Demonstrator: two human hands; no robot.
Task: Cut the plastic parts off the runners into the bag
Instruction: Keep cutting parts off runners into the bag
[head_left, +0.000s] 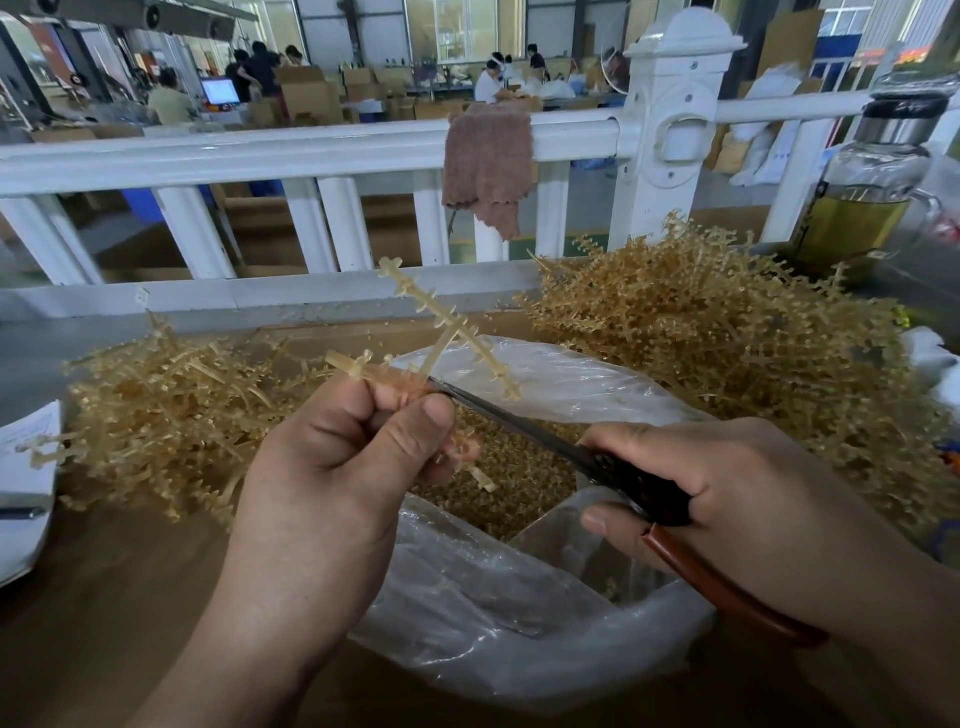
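Parts already heap in the bag, many runners wait; left hand pinches one runner, right hand grips cutters.

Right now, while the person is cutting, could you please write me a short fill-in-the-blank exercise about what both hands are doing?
1. The left hand holds a runner above the open plastic ____.
2. The right hand grips the cutters, whose tips touch the ____.
3. Inside it lie many small cut ____.
Missing words: bag; runner; parts.
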